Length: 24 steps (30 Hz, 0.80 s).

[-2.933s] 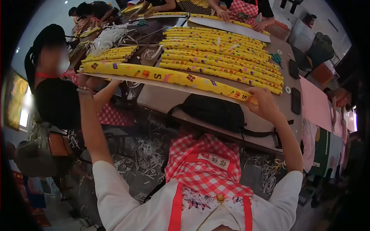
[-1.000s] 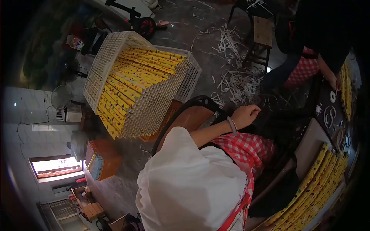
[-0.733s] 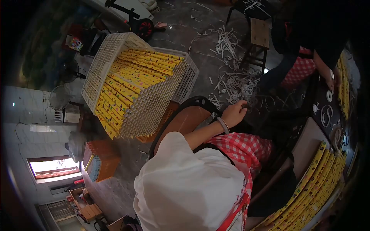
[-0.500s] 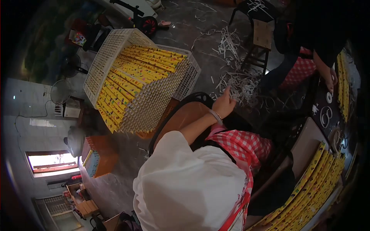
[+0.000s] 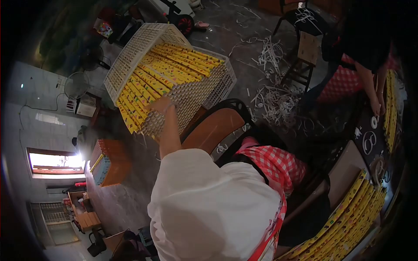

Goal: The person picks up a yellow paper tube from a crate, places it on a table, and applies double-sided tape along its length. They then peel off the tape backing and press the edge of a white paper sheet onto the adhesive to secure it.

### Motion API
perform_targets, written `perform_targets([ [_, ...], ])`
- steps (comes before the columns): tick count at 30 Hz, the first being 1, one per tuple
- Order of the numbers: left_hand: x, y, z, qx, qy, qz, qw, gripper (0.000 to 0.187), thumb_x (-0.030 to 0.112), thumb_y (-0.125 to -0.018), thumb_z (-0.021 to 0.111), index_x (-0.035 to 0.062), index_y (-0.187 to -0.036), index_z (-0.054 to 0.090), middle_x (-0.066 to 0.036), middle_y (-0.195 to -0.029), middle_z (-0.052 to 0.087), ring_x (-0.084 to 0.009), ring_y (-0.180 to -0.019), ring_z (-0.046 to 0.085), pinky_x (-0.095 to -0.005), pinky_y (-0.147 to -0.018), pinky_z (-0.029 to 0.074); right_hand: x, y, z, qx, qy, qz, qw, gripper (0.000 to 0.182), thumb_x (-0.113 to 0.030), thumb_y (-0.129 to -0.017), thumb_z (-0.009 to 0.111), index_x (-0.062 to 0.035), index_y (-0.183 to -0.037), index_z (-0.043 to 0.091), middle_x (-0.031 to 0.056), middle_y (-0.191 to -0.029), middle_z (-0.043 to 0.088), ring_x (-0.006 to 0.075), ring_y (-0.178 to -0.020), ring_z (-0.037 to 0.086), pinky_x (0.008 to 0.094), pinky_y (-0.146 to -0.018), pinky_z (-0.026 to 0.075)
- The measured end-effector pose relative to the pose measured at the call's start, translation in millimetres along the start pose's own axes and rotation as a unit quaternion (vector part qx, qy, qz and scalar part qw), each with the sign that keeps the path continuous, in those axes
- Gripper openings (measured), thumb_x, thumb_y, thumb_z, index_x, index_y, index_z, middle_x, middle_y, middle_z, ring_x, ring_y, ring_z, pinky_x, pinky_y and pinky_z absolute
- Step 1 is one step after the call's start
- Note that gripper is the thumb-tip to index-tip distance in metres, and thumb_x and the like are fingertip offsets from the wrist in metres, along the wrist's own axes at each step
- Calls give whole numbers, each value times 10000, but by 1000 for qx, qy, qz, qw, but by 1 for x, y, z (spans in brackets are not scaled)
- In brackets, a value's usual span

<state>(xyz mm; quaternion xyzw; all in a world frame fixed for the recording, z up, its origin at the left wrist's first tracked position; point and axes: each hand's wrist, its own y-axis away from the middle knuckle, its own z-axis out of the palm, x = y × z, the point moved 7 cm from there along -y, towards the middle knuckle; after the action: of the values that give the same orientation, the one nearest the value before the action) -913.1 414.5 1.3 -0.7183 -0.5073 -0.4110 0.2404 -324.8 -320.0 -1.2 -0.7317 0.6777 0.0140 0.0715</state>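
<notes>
My left hand (image 5: 160,105) lies over the near ends of a big stack of yellow patterned tubes (image 5: 163,71), palm down. Its fingers look stretched out, though their tips blend into the stack, and I see nothing held in them. A band circles that wrist. The hollow pale tube ends face toward me. Around the stack's back and side stands a white plastic basket (image 5: 130,54), tipped at an angle. My right hand is outside the view.
A brown-seated chair (image 5: 213,127) stands between me and the stack. More yellow tubes (image 5: 344,219) lie on the table at right. A co-worker's hands (image 5: 377,108) are near a white tape roll (image 5: 374,122). White strips (image 5: 278,102) litter the floor by a wooden stool (image 5: 308,48).
My left hand has swung left from beside the chair onto the tube ends. The view has shifted slightly. The co-worker's second hand now shows at the table.
</notes>
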Motion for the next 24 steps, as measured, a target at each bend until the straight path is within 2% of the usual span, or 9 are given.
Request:
perform_targets([
  [8,-37,-19,-25,27,4,-94,995,773,158,-909,547,58,-1472,26,-173,-1007,574,-285,-786,591,-421,-765,499,16,4,0,11,-22,8,1000,383,-108,-873,575,4,-1230,497,218,-1088,606,368,-1018,577,398,-849,474],
  [11,3,31,-1,-9,16,-3,1000,764,145,-901,559,67,-1478,64,-145,-1003,569,-278,-794,583,-407,-790,495,38,23,0,20,-30,38,999,384,-109,-870,578,4,-1229,499,218,-1084,608,371,-1016,579,400,-847,475],
  [14,76,142,67,-161,132,201,957,756,131,-893,572,77,-1483,102,-117,-998,563,-270,-803,575,-393,-814,491,47,32,0,22,-39,41,998,385,-110,-868,581,3,-1227,501,218,-1080,611,373,-1013,580,403,-845,477],
  [15,93,171,110,-223,182,310,906,730,70,-884,558,57,-1477,133,-80,-946,529,-216,-748,531,-335,-731,479,45,34,-2,28,-43,39,998,386,-110,-867,582,3,-1227,502,218,-1078,612,374,-1013,580,404,-845,477],
  [17,136,318,126,-395,266,467,746,700,33,-876,566,37,-1462,183,-41,-911,513,-147,-730,498,-289,-689,455,55,40,10,51,-13,15,998,374,-95,-825,615,1,-1178,540,224,-1066,613,391,-1003,578,411,-827,480],
  [19,144,476,105,-601,317,458,573,641,10,-905,533,44,-1459,212,-22,-877,561,-91,-692,476,-248,-637,438,31,37,-13,95,-46,31,994,288,-114,-846,619,-2,-1111,603,222,-1008,635,384,-957,598,394,-809,478],
  [21,123,609,53,-745,286,422,430,607,12,-870,580,37,-1416,315,-1,-888,520,-80,-741,488,-246,-664,448,38,41,-9,137,-69,20,988,298,-89,-806,640,-12,-1092,613,216,-993,639,372,-939,607,398,-799,482],
  [23,85,712,-18,-739,302,577,173,500,32,-893,573,53,-1368,419,-22,-917,582,-95,-744,539,-243,-630,450,38,51,-7,151,-33,40,987,378,-48,-746,646,-51,-1117,573,187,-985,623,370,-915,591,425,-764,481],
  [24,62,753,-60,-756,300,577,68,467,22,-863,588,55,-1315,476,-52,-915,584,-144,-764,566,-273,-648,470,40,54,-5,164,-24,25,986,386,-49,-739,652,-65,-1113,562,182,-957,616,369,-889,585,435,-731,479],
])
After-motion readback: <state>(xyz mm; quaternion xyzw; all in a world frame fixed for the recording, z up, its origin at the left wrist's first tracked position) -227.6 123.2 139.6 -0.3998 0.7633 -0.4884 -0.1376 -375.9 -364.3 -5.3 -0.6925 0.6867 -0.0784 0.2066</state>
